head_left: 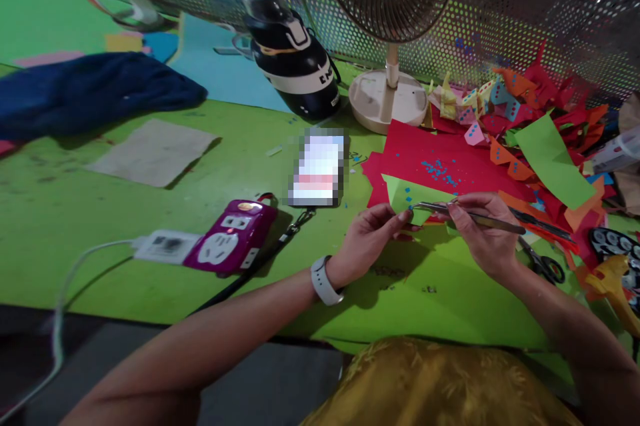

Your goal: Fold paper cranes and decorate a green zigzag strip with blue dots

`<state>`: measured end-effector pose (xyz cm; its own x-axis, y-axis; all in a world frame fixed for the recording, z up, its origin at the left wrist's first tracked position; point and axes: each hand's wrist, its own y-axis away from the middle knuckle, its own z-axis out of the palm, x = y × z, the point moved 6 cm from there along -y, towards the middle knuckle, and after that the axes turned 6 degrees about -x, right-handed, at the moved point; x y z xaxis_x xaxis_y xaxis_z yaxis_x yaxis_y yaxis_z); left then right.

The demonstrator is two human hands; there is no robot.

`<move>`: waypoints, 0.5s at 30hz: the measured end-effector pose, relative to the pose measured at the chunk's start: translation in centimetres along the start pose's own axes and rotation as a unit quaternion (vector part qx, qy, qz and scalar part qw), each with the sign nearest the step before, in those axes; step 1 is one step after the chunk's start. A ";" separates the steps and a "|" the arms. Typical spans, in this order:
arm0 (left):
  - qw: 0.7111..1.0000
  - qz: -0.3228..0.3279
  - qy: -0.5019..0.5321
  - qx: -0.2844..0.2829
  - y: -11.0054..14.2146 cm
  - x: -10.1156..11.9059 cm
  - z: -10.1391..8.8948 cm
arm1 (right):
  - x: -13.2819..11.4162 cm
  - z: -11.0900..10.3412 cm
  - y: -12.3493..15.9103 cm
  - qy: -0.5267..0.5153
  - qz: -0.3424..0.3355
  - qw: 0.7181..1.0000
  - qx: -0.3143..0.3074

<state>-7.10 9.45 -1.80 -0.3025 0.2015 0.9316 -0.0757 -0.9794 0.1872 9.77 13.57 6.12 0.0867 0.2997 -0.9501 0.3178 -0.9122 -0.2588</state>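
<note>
A folded light-green paper piece (pixel 397 191) with small blue dots on it is pinched in my left hand (pixel 373 236). My right hand (pixel 483 226) grips metal tweezers (pixel 495 223), their tips touching the paper near the lowest blue dot. Just behind both hands lies a red paper sheet (pixel 460 176) with many tiny blue paper bits (pixel 440 173) scattered over it. Black-handled scissors (pixel 547 269) rest to the right of my right hand, partly under paper scraps.
A phone (pixel 319 169), a purple power strip (pixel 233 236) with a white plug, and a brown paper (pixel 155 151) lie left. A dark bottle (pixel 300 73) and a fan (pixel 390 106) stand behind. Folded, dotted paper pieces (pixel 505 103) pile up at right, beside a loose green strip (pixel 555 159).
</note>
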 end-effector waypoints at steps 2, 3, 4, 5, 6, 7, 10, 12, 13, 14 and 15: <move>1.000 0.002 0.006 0.001 0.0 0.0 0.0 | 0.0 0.0 0.0 0.004 -0.002 1.000 0.003; 1.000 0.003 0.009 0.001 0.0 0.0 0.0 | 0.0 0.0 0.0 0.002 -0.001 1.000 0.001; 1.000 0.004 0.010 0.000 0.0 0.0 0.0 | 0.1 0.1 0.0 -0.002 0.001 1.000 -0.005; 1.000 0.005 0.009 -0.001 0.0 0.1 0.1 | 0.1 0.1 0.0 -0.008 0.003 1.000 -0.010; 1.000 0.005 0.007 -0.001 0.0 0.1 0.1 | 0.2 0.2 0.0 -0.015 0.003 1.000 -0.014; 1.000 0.006 0.003 -0.002 0.1 0.1 0.1 | 0.3 0.2 0.0 -0.021 0.001 1.000 -0.016; 1.000 0.006 -0.003 -0.001 0.1 0.2 0.1 | 0.2 0.1 0.0 -0.029 -0.005 0.999 -0.014; 1.000 0.005 -0.002 0.000 0.1 0.2 0.0 | 0.2 0.1 0.0 -0.028 -0.005 1.000 -0.014; 1.000 0.003 -0.001 0.000 0.1 0.2 0.0 | 0.2 0.1 0.0 -0.027 -0.003 1.000 -0.014; 1.000 0.003 -0.002 0.000 0.1 0.2 0.0 | 0.2 0.1 0.0 -0.026 -0.002 1.000 -0.014; 1.000 0.002 -0.002 0.000 0.1 0.2 0.0 | 0.1 0.1 0.0 -0.026 -0.001 1.000 -0.013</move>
<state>-7.13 9.41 -1.60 -0.2996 0.1972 0.9335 -0.0743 -0.9803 0.1832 9.70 13.56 5.96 0.0377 0.2855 -0.9577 0.3428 -0.9039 -0.2559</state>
